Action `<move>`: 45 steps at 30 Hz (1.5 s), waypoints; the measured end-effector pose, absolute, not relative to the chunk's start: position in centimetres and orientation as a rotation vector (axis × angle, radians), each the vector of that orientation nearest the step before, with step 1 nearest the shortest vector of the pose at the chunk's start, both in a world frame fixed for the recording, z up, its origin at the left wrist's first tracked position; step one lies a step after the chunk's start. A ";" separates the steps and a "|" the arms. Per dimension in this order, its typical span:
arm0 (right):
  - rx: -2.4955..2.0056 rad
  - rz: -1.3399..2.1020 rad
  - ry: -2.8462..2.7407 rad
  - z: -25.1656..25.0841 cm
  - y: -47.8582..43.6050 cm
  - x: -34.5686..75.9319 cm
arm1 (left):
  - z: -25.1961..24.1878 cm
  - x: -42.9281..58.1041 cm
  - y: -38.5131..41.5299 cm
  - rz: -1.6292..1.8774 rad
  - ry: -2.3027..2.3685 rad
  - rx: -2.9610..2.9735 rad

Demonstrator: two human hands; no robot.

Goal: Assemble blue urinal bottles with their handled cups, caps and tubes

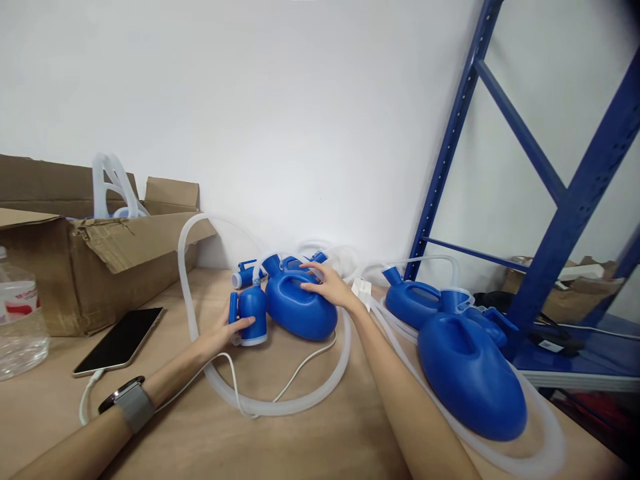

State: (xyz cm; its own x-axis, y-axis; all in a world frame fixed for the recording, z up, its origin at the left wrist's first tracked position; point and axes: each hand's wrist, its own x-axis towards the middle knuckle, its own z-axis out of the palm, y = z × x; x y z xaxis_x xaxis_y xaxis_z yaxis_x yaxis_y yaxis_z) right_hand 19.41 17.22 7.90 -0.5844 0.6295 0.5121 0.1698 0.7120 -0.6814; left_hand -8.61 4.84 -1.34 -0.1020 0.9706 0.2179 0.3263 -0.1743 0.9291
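My left hand [231, 330] is closed around a small blue urinal cup [253, 311] with a side handle and a white rim at its lower end. A clear tube [186, 280] runs from the cup's top and loops over the table. Just right of it lies a blue plastic urinal bottle [300, 313] with a moulded handle and angled neck. My right hand [327, 285] rests at the bottle's handle, thumb and fingers apart; the far fingers are partly hidden. Behind the bottle are another blue cup [246, 275] and more blue parts, partly covered.
At right lie more blue bottles [473, 377] with coiled tubes, beside a blue metal rack [545, 167]. An open cardboard box [100, 280], a phone [120, 340] on a white cable and a water bottle [20, 327] stand at left. The white cable crosses the table [320, 440].
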 end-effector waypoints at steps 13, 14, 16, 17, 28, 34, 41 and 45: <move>-0.863 0.012 -2.353 10.1 15.6 21.3 | 1.4 -8.7 4.1 1.710 1.492 1.318; -0.843 -0.117 -2.330 10.9 14.6 21.0 | 1.7 -8.4 3.9 1.697 1.497 1.329; -0.759 -0.352 -2.344 12.2 12.6 19.8 | 1.9 -7.8 3.6 1.647 1.495 1.431; -0.692 -0.439 -2.394 12.5 11.6 19.0 | 1.9 -7.4 3.5 1.620 1.476 1.523; -0.615 -0.002 -2.821 10.4 10.2 15.4 | 0.8 -6.5 3.3 1.646 1.407 1.793; -0.725 0.309 -2.812 9.6 11.7 16.3 | 0.9 -6.9 3.1 1.602 1.556 2.129; -0.717 0.594 -2.872 8.9 12.1 16.0 | -0.2 -7.9 3.5 1.399 1.677 2.407; -0.814 0.645 -2.889 8.9 12.0 15.8 | -0.7 -7.7 3.7 1.466 1.742 2.291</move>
State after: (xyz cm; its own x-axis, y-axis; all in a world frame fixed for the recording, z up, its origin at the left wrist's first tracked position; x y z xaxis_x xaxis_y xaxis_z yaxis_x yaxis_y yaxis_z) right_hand 15.80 11.98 8.92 -0.8571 0.5132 -0.0438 0.4831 0.7714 -0.4143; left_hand -7.75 3.74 -0.69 0.0078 0.7234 0.6903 0.8037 -0.4153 0.4261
